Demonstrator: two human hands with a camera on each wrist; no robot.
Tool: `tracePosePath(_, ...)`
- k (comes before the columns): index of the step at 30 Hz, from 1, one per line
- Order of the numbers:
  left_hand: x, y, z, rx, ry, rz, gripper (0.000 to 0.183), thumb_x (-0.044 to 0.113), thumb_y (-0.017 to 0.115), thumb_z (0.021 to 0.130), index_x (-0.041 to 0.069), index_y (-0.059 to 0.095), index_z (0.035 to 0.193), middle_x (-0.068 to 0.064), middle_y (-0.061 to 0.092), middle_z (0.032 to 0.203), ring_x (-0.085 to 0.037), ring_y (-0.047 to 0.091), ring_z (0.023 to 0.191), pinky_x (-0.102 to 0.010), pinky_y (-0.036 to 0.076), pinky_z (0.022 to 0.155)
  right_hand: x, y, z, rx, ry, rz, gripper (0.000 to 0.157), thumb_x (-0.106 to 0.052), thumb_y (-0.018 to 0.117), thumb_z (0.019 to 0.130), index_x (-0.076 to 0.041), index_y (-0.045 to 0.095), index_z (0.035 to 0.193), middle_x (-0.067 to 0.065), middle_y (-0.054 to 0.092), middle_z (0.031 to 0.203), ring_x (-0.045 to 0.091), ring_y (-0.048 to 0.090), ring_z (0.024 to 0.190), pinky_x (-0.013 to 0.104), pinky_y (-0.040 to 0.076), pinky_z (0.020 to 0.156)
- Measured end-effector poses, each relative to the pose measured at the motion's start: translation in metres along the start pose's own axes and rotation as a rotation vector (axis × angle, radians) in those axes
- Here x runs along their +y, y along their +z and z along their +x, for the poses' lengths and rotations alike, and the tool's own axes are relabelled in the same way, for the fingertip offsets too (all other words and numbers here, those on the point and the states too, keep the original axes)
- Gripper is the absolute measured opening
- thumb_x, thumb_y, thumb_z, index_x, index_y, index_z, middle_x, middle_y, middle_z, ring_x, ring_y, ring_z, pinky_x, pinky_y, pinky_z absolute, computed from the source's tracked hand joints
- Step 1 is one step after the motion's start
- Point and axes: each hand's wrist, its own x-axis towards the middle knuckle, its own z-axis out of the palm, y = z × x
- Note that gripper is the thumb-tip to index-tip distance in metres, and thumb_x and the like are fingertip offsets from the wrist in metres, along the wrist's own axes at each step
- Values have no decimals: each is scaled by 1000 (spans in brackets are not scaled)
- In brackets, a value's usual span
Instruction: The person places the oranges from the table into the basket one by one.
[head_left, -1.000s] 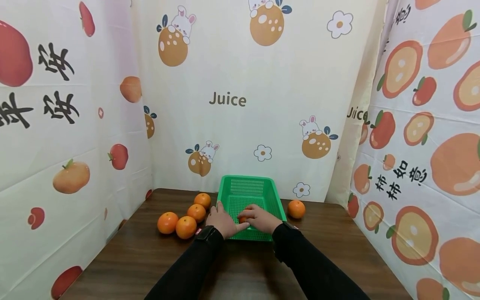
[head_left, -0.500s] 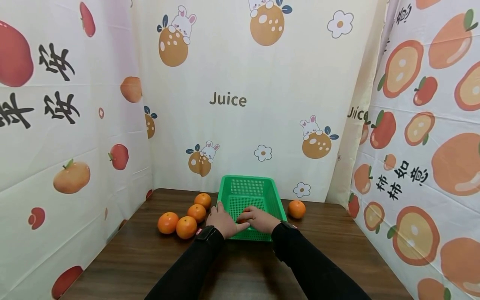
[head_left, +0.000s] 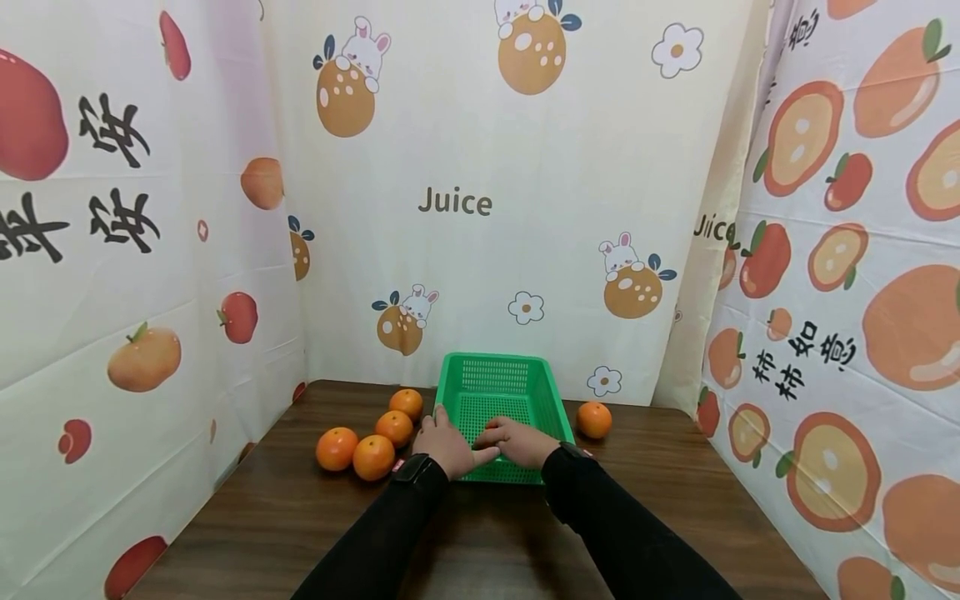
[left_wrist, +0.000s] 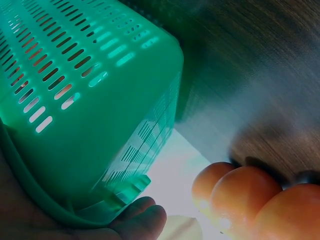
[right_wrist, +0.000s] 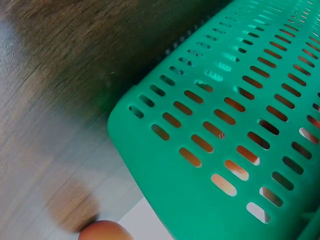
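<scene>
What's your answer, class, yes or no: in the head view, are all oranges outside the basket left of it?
No, one orange sits on the table right of the green basket.

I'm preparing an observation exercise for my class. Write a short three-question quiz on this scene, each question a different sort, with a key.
1. Count: how many oranges lie on the table to the left of the green basket?

2. True or false: every orange outside the basket lies on the same side of it.

3. Multiple choice: what is the left hand touching?
A) a loose orange
B) the basket's rim
C) the back curtain

Key:
1. Four.
2. False; a single orange lies to the right of the basket.
3. B.
</scene>
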Motion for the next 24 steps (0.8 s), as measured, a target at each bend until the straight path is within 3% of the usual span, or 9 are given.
tracePosePath(8, -1, 8, 5, 16, -5, -1, 102, 92, 53, 86, 2, 78, 127, -27, 26, 173, -49, 40, 150, -57, 48, 113, -3, 0, -2, -19, 8, -8, 45, -11, 35, 115, -24, 73, 135, 14, 51, 157, 40, 49, 147, 59, 40, 120)
tracePosePath(15, -3, 16, 9, 23, 12, 49, 99, 94, 49, 86, 6, 82, 117, -28, 26, 173, -49, 40, 149, -56, 49, 112, -5, 1, -3, -49, 11, -94, 44, -16, 33, 117, -19, 72, 137, 13, 52, 160, 38, 44, 153, 52, 38, 124)
tracePosePath(24, -4, 18, 12, 27, 7, 52, 97, 94, 48, 86, 8, 83, 115, -27, 25, 173, -48, 41, 148, -56, 48, 112, -5, 2, -2, -35, 26, -76, 44, -15, 34, 117, -20, 74, 134, 11, 52, 160, 37, 43, 154, 53, 37, 124)
